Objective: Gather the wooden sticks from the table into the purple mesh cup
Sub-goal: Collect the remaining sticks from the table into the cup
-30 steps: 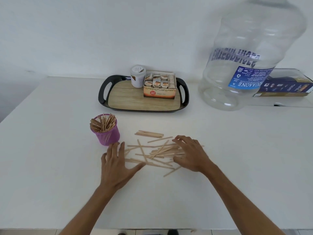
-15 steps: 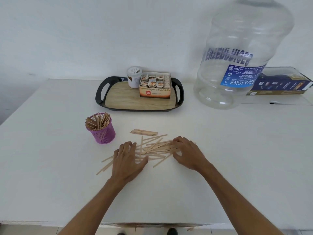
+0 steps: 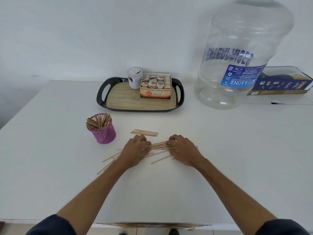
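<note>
A purple mesh cup (image 3: 103,133) stuffed with sticks stands left of and beyond the left hand (image 3: 133,152). Both hands curl onto a bundle of thin pale wooden sticks (image 3: 159,145) between them, right hand (image 3: 183,150) gripping its other end.

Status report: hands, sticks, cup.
Left hand and right hand pinching loose sticks together. Cup part-filled, upright. Small stack untouched beyond. Nothing blocking.
</note>
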